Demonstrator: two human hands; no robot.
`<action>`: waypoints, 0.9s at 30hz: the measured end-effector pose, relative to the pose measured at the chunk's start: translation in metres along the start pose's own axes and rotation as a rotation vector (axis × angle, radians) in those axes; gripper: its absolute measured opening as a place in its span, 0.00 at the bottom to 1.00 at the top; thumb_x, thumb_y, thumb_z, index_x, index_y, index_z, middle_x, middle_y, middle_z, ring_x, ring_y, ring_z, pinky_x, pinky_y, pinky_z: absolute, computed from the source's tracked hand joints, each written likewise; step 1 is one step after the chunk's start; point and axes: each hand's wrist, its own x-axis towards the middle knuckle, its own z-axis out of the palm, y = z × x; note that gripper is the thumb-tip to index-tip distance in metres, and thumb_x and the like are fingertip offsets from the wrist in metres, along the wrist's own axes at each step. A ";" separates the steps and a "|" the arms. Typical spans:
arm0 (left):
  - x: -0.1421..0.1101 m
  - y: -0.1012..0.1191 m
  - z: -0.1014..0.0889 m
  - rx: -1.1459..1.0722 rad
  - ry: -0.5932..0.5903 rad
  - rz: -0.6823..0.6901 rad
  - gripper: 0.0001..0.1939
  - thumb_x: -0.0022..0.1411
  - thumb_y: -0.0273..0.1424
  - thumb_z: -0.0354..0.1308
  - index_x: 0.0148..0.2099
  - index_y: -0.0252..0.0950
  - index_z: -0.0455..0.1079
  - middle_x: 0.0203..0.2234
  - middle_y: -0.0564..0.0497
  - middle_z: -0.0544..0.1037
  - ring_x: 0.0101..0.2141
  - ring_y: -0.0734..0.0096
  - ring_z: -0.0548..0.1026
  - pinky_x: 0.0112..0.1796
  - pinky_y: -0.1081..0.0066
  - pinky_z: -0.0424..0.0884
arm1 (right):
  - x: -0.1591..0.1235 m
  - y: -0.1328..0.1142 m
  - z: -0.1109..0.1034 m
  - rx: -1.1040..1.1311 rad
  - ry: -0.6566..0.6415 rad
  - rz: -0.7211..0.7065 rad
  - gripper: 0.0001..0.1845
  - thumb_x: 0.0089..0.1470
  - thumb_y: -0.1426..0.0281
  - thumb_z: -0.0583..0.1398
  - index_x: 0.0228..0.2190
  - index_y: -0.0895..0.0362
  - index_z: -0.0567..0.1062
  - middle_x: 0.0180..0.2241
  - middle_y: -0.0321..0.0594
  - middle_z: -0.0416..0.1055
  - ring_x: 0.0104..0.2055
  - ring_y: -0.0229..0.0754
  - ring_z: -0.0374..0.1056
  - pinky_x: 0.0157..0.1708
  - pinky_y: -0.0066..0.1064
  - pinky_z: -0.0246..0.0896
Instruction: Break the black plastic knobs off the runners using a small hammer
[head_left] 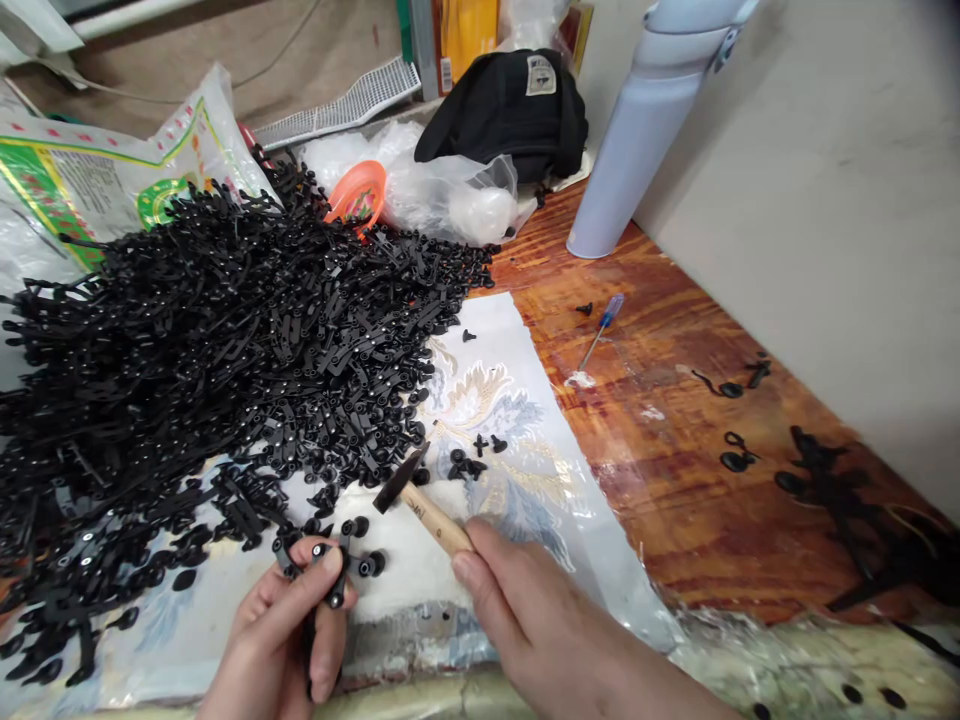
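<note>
In the head view, my right hand (517,590) grips a small hammer (435,520) by its light wooden handle. The dark hammer head points up and left, over a pale block (397,550) on the patterned cloth. At the lower left, my left hand (285,630) is closed around several black plastic parts (337,560) with round knobbed ends, thumb pressed on one. Part of what it holds is hidden behind the fingers. A large pile of similar black parts (247,340) spreads just beyond and to the left of that hand.
A screwdriver (604,325) lies on the wooden table (660,440), near a tall light-blue bottle (622,150). Behind the pile are an orange dish (358,195), clear plastic bags (465,195), a black cap (510,115) and a printed sack (112,180). A dark object (847,510) sits at right.
</note>
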 end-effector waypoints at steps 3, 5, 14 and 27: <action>0.000 0.000 -0.001 0.013 0.002 0.004 0.14 0.51 0.40 0.68 0.27 0.36 0.70 0.08 0.55 0.69 0.09 0.85 0.55 0.15 0.81 0.55 | 0.000 0.001 0.001 -0.005 0.009 -0.019 0.22 0.64 0.61 0.46 0.42 0.55 0.76 0.28 0.43 0.76 0.32 0.46 0.74 0.31 0.34 0.66; 0.000 0.000 -0.001 0.016 0.008 0.003 0.14 0.50 0.39 0.69 0.27 0.35 0.71 0.08 0.55 0.69 0.09 0.86 0.56 0.16 0.82 0.56 | 0.000 0.001 0.001 -0.002 0.012 -0.029 0.22 0.64 0.61 0.46 0.42 0.55 0.76 0.27 0.42 0.76 0.31 0.46 0.74 0.30 0.34 0.66; -0.002 0.004 0.006 -0.064 0.015 -0.016 0.14 0.47 0.36 0.71 0.25 0.35 0.69 0.05 0.58 0.64 0.10 0.84 0.56 0.17 0.81 0.58 | 0.000 0.002 0.002 -0.029 -0.010 -0.010 0.23 0.65 0.60 0.44 0.47 0.56 0.74 0.26 0.42 0.75 0.29 0.46 0.73 0.29 0.36 0.66; -0.001 0.000 -0.002 0.043 0.005 0.006 0.13 0.52 0.39 0.69 0.30 0.37 0.69 0.13 0.54 0.75 0.10 0.86 0.58 0.18 0.83 0.56 | 0.001 0.002 0.000 0.008 0.011 -0.041 0.21 0.65 0.62 0.46 0.45 0.56 0.74 0.26 0.41 0.75 0.28 0.44 0.73 0.28 0.33 0.64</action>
